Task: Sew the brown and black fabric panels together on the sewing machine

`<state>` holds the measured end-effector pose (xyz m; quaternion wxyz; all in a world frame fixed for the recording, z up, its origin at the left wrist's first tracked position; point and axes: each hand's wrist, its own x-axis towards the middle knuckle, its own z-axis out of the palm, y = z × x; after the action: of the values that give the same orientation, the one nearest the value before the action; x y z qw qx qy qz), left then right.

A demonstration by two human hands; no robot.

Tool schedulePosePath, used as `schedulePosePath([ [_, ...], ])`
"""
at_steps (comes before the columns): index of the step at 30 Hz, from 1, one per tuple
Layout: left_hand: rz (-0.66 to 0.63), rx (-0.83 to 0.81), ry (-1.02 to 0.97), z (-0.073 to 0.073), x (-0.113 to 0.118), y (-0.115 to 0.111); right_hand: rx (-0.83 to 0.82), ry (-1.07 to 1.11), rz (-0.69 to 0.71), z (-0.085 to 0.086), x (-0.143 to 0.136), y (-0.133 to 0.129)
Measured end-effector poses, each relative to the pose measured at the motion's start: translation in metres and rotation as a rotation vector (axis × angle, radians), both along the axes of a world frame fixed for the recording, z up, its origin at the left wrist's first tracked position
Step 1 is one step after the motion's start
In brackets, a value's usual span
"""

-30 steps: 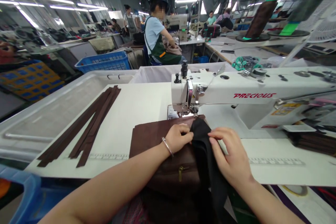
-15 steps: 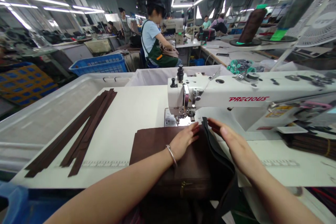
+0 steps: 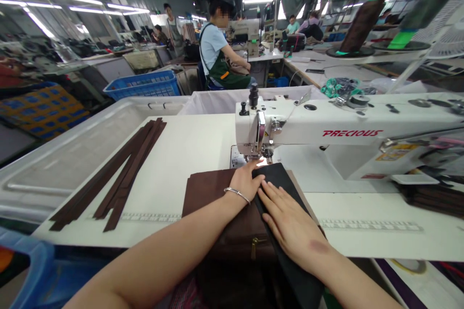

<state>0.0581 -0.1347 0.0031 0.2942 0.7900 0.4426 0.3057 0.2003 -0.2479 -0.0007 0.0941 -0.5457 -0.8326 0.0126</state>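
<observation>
A brown leather bag piece (image 3: 210,189) with a brass zipper pull (image 3: 254,246) lies on the white sewing table, its far edge close to the sewing machine's presser foot (image 3: 253,155). A black panel (image 3: 276,174) lies folded over its right side. My left hand (image 3: 242,184) rests open on the leather, fingers extended towards the foot and touching the black panel's left edge. Flat on the black panel is my right hand (image 3: 290,224), open with its fingers stretched out, their tips near my left hand. Whether the piece is under the needle is hidden by my left hand.
The white sewing machine (image 3: 348,133) spans the right side. Brown strips (image 3: 126,174) lie on the table's left. A blue crate (image 3: 145,84) stands beyond a white bin (image 3: 97,154). Thread cones (image 3: 362,26) stand back right. A co-worker (image 3: 217,48) sits at another machine.
My right hand has moved left and pressed the raised black panel down flat over the leather. My left hand has shifted slightly left. The view has turned a little.
</observation>
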Motion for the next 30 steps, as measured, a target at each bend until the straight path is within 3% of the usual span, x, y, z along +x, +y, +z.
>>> schedulePosePath([
  [2,-0.025,0.061,0.06,0.007,-0.007,-0.006,0.008,-0.014,-0.033,-0.003,0.001,0.002],
  [5,-0.128,0.203,0.362,0.017,-0.034,-0.028,0.025,-0.023,-0.096,-0.01,0.005,0.005],
  [7,-0.187,0.26,0.592,0.019,-0.055,-0.043,0.033,-0.028,-0.124,-0.012,0.005,0.008],
  [9,-0.236,0.273,0.693,0.016,-0.071,-0.054,0.039,-0.03,-0.137,-0.012,0.001,0.013],
  [15,-0.368,0.231,0.661,0.009,-0.092,-0.052,0.041,-0.036,0.04,-0.012,-0.009,0.032],
  [20,-0.162,0.221,0.566,0.009,-0.114,-0.038,0.049,-0.036,0.0,-0.02,0.024,0.035],
  [23,-0.192,0.261,0.592,0.007,-0.109,-0.034,0.066,-0.035,-0.022,-0.027,0.051,0.031],
  [30,-0.335,0.343,0.594,-0.004,-0.062,-0.024,0.115,-0.058,-0.064,-0.041,0.109,0.023],
])
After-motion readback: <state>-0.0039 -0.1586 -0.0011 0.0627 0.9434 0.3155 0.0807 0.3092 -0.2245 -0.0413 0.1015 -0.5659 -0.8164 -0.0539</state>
